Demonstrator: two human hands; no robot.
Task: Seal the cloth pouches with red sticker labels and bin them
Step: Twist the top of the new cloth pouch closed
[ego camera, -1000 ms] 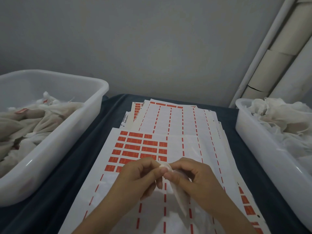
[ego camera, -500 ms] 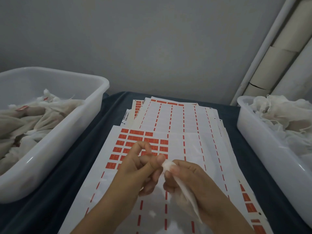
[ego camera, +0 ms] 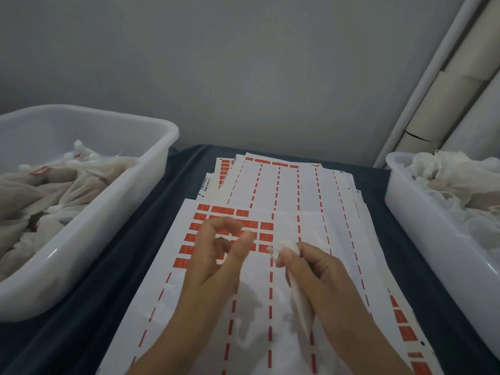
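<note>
My right hand (ego camera: 322, 277) pinches the gathered top of a small white cloth pouch (ego camera: 300, 301), whose body hangs down under the palm. My left hand (ego camera: 219, 255) hovers over the remaining red sticker labels (ego camera: 266, 226) on the top label sheet (ego camera: 173, 293), fingers curled and apart, thumb and forefinger not touching, nothing visible between them. The two hands are a short gap apart.
A white bin (ego camera: 89, 231) at the left holds pouches with red labels. A second white bin (ego camera: 422, 226) at the right holds loose unsealed pouches. More used label sheets (ego camera: 286, 185) are stacked behind, on a dark blue cloth (ego camera: 113, 288). Cardboard tubes (ego camera: 460, 85) lean at the back right.
My left hand let go of the pouch top and moved left and forward over the red labels. My right hand kept the pouch and stayed nearly in place.
</note>
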